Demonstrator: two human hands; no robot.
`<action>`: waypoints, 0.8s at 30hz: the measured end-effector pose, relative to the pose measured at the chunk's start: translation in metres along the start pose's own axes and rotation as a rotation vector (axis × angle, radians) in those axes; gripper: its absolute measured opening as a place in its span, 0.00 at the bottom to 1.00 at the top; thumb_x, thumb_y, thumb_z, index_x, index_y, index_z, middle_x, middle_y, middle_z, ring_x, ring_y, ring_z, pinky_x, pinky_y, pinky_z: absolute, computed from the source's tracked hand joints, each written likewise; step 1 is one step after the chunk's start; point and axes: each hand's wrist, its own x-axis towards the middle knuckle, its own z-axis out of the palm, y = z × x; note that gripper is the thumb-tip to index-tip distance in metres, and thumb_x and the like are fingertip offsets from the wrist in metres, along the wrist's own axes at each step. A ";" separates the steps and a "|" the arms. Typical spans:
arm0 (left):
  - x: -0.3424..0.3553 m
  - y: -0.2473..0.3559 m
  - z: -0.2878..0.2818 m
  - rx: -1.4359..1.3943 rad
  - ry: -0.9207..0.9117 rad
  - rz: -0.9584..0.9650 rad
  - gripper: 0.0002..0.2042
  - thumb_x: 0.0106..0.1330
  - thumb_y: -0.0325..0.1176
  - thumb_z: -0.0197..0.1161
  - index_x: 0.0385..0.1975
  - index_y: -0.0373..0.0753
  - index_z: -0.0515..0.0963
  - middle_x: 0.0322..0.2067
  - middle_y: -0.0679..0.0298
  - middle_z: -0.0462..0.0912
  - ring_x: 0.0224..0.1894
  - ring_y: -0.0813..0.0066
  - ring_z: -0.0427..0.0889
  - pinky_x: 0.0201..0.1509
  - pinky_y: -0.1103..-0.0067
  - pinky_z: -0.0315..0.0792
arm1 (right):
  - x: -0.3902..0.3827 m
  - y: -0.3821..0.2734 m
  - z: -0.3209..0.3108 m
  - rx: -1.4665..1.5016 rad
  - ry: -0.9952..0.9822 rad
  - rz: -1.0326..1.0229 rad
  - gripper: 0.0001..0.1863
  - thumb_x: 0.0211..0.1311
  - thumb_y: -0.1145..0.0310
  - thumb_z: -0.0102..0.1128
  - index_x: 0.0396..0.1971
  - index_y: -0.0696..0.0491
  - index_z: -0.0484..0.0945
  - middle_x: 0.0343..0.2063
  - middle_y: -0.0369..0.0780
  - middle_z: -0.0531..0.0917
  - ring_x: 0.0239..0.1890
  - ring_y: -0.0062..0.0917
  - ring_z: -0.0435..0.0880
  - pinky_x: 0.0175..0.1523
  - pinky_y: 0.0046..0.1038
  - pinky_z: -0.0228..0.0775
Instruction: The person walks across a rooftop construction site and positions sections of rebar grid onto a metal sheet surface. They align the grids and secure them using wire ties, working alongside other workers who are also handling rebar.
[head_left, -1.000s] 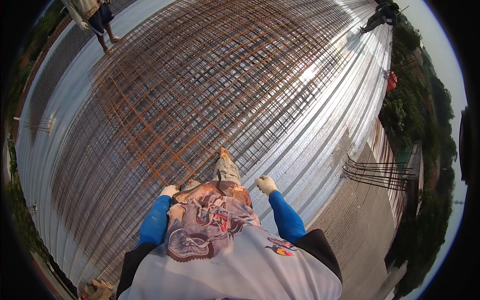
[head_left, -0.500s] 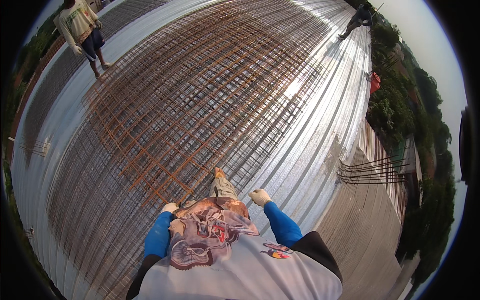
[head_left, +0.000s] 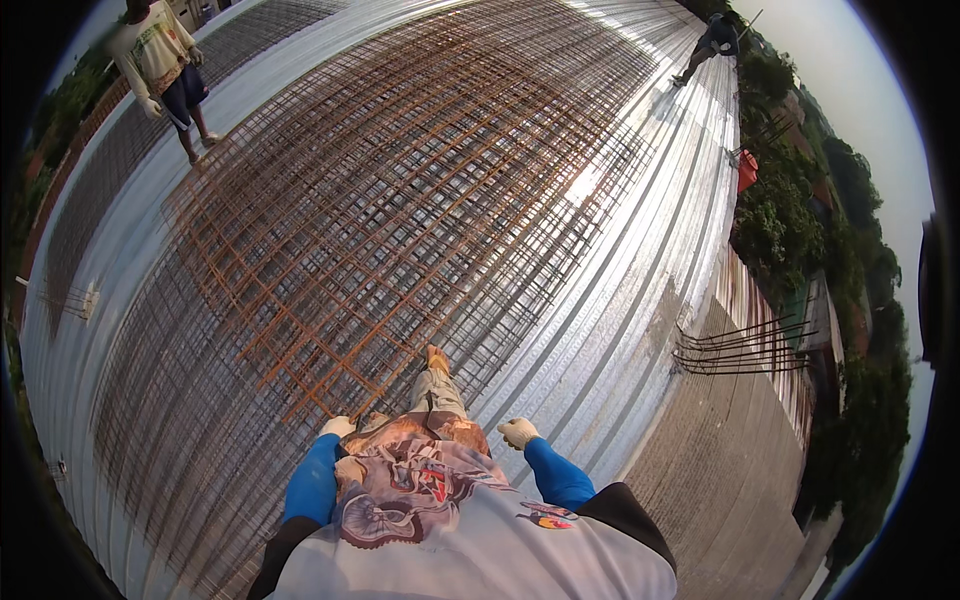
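My left hand [head_left: 338,427] hung near the steel mesh [head_left: 400,200], grip impossible to tell. The mesh, short of the right edge of the metal deck [head_left: 600,350], looked stiff, heavy, best gripped along its rim. My right hand [head_left: 518,434] was curled, fingers together.

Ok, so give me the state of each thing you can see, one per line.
Left hand: gloved, low at the person's left side; grip unclear.
Right hand: gloved, fingers curled in, no held object visible.
Corrugated metal decking: shiny, glinting in sunlight.
Rebar mesh: rusty, laid over the decking.
Protruding rebar: uncovered, jutting out.
Upper-left co-worker: standing upright.
Upper-right co-worker: leaning; hands too small to read.
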 end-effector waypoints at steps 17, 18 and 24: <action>-0.150 0.068 -0.078 -0.045 0.010 -0.229 0.23 0.65 0.44 0.57 0.54 0.36 0.84 0.52 0.43 0.85 0.57 0.45 0.83 0.64 0.59 0.74 | 0.119 -0.228 0.003 1.338 -0.462 0.061 0.36 0.61 0.25 0.60 0.43 0.47 0.72 0.20 0.33 0.69 0.20 0.24 0.66 0.27 0.33 0.62; -0.154 0.055 -0.070 -0.060 0.031 -0.248 0.23 0.65 0.45 0.58 0.55 0.37 0.83 0.52 0.44 0.85 0.57 0.45 0.83 0.64 0.59 0.74 | 0.111 -0.254 0.016 1.310 -0.276 0.198 0.37 0.60 0.27 0.64 0.48 0.48 0.71 0.21 0.35 0.72 0.21 0.28 0.69 0.29 0.37 0.64; -0.168 0.077 -0.086 -0.097 0.037 -0.322 0.25 0.66 0.49 0.59 0.56 0.39 0.84 0.53 0.47 0.86 0.58 0.47 0.83 0.64 0.62 0.75 | 0.141 -0.281 0.076 1.446 -0.271 0.296 0.26 0.62 0.37 0.69 0.42 0.45 0.75 0.21 0.37 0.76 0.22 0.30 0.76 0.31 0.41 0.68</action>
